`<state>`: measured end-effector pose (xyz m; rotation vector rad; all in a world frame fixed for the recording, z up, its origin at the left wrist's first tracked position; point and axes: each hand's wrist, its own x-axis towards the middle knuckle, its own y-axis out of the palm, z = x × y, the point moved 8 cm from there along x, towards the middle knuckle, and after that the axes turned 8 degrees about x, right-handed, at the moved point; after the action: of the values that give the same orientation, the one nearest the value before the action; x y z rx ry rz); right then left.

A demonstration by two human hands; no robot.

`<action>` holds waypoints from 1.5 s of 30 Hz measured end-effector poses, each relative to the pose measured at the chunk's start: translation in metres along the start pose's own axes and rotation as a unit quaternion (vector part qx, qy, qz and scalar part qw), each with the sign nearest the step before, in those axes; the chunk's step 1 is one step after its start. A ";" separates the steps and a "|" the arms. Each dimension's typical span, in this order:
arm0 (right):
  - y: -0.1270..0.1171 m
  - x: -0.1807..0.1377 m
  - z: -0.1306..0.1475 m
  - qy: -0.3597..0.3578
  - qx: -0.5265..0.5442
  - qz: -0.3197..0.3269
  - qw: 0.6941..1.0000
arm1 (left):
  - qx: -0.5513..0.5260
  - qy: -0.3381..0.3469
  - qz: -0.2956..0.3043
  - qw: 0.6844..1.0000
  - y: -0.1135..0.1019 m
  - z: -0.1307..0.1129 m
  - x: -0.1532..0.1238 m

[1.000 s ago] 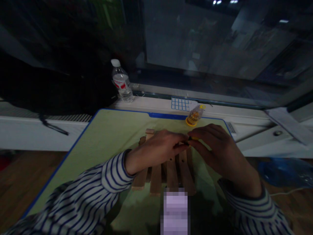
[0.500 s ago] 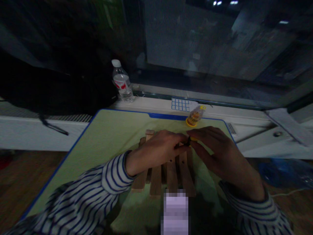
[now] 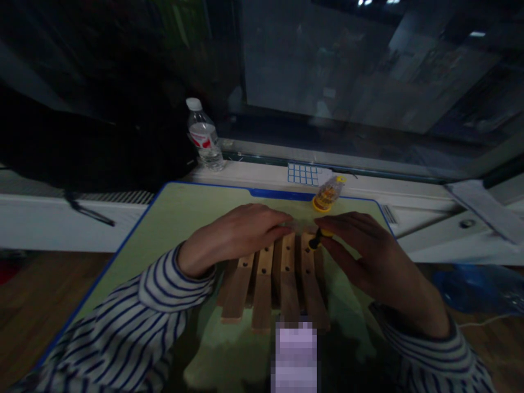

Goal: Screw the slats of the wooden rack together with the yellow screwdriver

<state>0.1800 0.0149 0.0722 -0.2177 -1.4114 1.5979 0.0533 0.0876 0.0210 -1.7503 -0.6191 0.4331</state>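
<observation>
Several wooden slats with screw holes lie side by side on a green mat. My left hand rests palm down across their far ends, fingers stretched flat. My right hand is closed on a small screwdriver with a yellow and black handle. Its dark tip stands on the rightmost slat near a hole.
A small yellow-capped jar stands at the mat's far edge. Behind it lies a blue grid sheet. A water bottle stands on the white sill. A blue bag lies at the right. A blurred patch covers the near middle.
My left hand has pulled left and back from the screwdriver and now lies flat on the slats' far ends, uncovering them. My right hand has barely moved.
</observation>
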 end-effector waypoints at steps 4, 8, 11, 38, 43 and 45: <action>0.000 0.000 0.000 0.000 0.004 -0.004 1.000 | 0.016 -0.015 0.018 1.000 0.005 0.000 0.001; 0.001 0.000 -0.001 0.004 0.006 0.002 1.000 | 0.032 -0.023 0.020 0.999 0.007 0.003 0.002; 0.002 0.000 -0.001 0.003 0.010 0.003 1.000 | 0.024 -0.023 0.026 0.999 0.011 0.003 0.004; 0.003 0.003 -0.008 0.035 -0.028 -0.029 0.999 | 0.008 -0.015 0.027 0.999 0.015 -0.001 0.005; 0.001 0.003 -0.008 0.035 -0.028 -0.037 0.998 | 0.014 -0.015 0.026 0.999 0.016 -0.001 0.005; 0.001 0.004 -0.006 0.035 -0.017 -0.037 0.999 | 0.016 -0.016 0.030 0.999 0.016 -0.001 0.005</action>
<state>0.1815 0.0218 0.0706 -0.2371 -1.3778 1.4927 0.0603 0.0871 0.0063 -1.7368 -0.5809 0.5111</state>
